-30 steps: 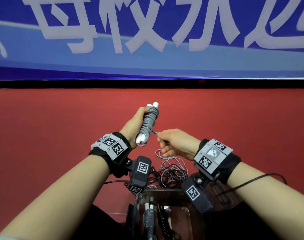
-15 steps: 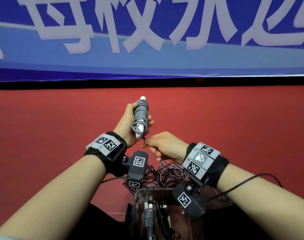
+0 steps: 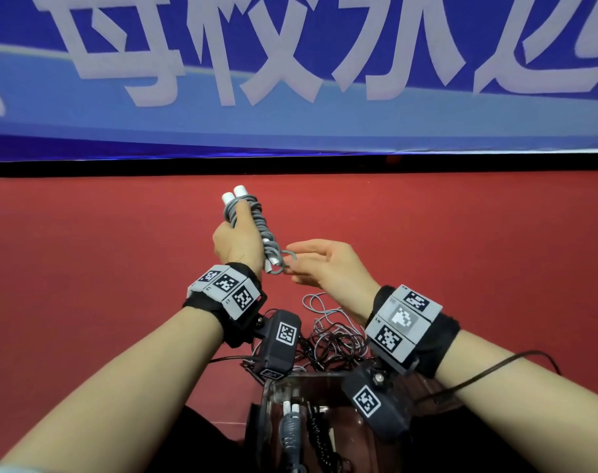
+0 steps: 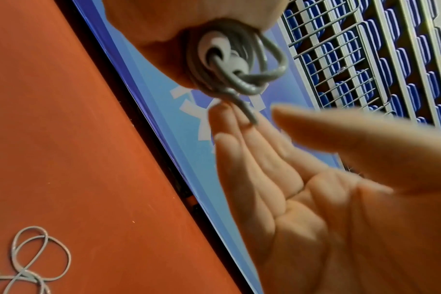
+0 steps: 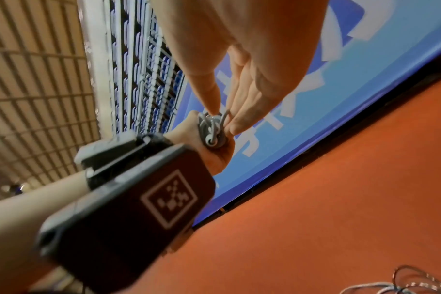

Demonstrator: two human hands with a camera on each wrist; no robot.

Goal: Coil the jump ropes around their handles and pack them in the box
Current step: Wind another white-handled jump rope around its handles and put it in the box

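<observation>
Jump rope [image 3: 256,230], near-upright, handle ends up

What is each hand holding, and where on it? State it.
The left hand grips the coiled grey jump rope around its wrapped handles. The right hand, fingers straight, holds nothing; its fingertips touch the rope's loose end.

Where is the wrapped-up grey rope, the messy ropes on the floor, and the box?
Wrapped grey rope [image 3: 262,230], head view: coils around the white handles.
Messy ropes [image 3: 331,332], head view: middle of the tangle.
Box [image 3: 268,401], head view: clear left wall.
</observation>
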